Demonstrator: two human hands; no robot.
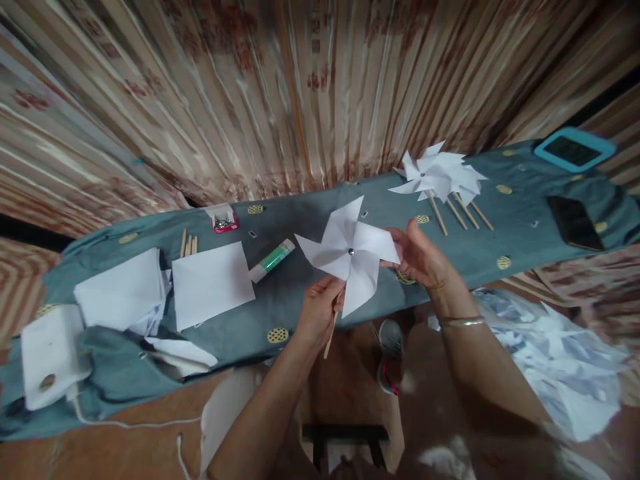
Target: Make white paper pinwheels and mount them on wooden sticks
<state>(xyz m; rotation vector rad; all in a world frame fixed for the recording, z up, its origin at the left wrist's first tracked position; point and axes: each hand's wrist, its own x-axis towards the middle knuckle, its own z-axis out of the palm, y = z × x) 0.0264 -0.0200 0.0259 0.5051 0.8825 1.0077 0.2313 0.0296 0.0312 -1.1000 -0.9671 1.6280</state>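
Holding paper pinwheel (350,257): left hand (320,310) grip closed round its wooden stick (330,339), right hand (424,259) grip pinching one blade (377,241); a light pinch seems wise, lest the paper crease.

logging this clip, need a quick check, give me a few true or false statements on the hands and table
The left hand holds the pinwheel by its stick. True.
The right hand is empty. False: it holds the pinwheel too.
The glue stick stands upright. False: it lies on its side.
Finished pinwheels lie piled right of the hands. True.
The phone lies beside the glue stick. False: it lies far right of it.
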